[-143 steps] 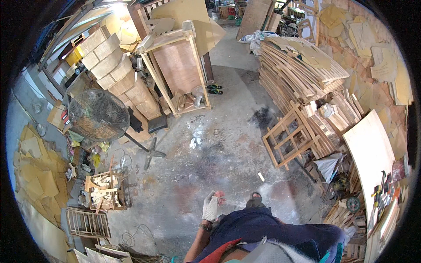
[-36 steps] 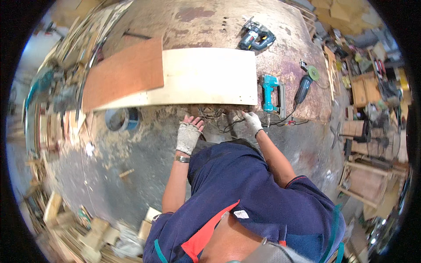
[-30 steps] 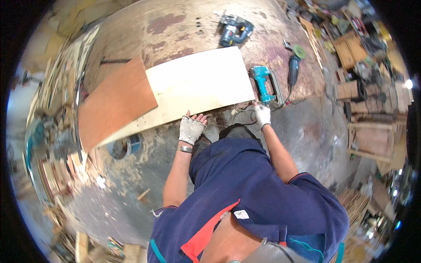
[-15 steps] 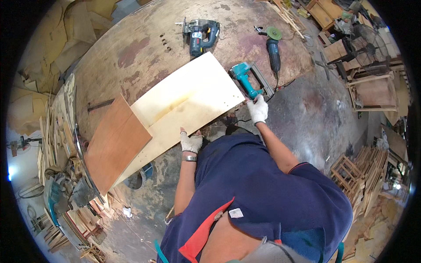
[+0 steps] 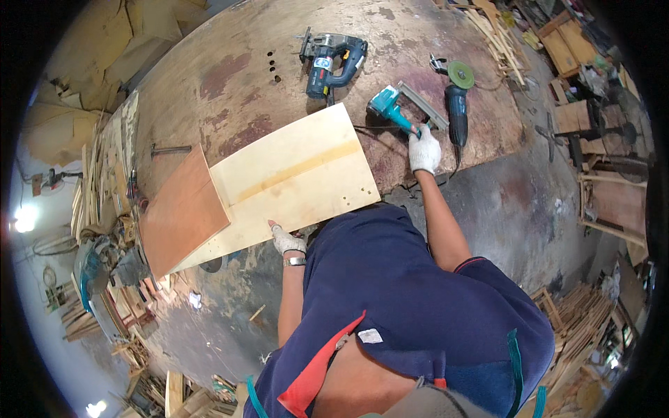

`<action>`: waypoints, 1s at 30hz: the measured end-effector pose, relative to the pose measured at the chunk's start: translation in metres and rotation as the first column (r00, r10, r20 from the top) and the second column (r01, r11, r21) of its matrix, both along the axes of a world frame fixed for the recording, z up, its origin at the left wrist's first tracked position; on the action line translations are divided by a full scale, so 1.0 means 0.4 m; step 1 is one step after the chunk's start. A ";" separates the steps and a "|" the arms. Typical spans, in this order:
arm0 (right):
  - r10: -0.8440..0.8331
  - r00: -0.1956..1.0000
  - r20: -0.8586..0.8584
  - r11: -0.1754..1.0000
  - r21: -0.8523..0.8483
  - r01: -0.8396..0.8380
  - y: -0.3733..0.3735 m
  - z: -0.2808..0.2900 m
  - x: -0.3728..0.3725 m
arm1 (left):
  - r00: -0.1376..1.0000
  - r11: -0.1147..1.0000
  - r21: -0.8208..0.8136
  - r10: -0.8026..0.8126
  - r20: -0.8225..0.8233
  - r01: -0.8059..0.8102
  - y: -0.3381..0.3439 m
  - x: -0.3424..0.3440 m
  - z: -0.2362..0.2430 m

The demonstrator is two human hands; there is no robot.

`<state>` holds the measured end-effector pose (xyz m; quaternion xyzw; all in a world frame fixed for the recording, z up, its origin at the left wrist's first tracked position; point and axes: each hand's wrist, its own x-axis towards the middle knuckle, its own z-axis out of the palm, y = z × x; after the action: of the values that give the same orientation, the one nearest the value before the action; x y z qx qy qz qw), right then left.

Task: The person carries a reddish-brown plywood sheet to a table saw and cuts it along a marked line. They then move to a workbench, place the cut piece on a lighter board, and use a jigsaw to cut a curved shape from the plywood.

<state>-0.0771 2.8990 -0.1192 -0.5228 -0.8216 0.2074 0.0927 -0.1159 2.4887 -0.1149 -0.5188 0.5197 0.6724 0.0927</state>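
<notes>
My left hand (image 5: 288, 241), in a white work glove with bare fingertips, pinches the near edge of a pale plywood board (image 5: 293, 167), thumb on top and the other fingers hidden beneath. A brown plywood panel (image 5: 182, 217) lies over the board's left part. To the right of the board, my gloved right hand (image 5: 425, 151) is wrapped round the handle end of a teal nail gun (image 5: 389, 106), which rests on or just above the worktable (image 5: 244, 90); I cannot tell which.
A jigsaw (image 5: 326, 70) lies beyond the board, and an angle grinder (image 5: 456, 104) to the right of the nail gun. A hammer (image 5: 171, 150) sits behind the brown panel. Wood strips (image 5: 578, 341) are piled at the right, a fan (image 5: 617, 132) stands far right, and scraps litter the floor at left.
My right hand and the nail gun have moved farther away over the table. The pale board, with the brown panel on it, has swung its right end toward me. The view has shifted slightly.
</notes>
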 end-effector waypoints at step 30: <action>0.224 0.828 -0.514 0.872 -0.274 -0.406 0.477 -0.165 -0.413 | 0.994 0.987 -0.117 -0.109 0.004 0.108 -0.041 0.181 -0.170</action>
<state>-0.2424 3.0899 -0.1852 -0.3196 -0.7963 0.4911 0.1503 -0.0434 2.4722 -0.1830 -0.4934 0.5858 0.6354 0.0980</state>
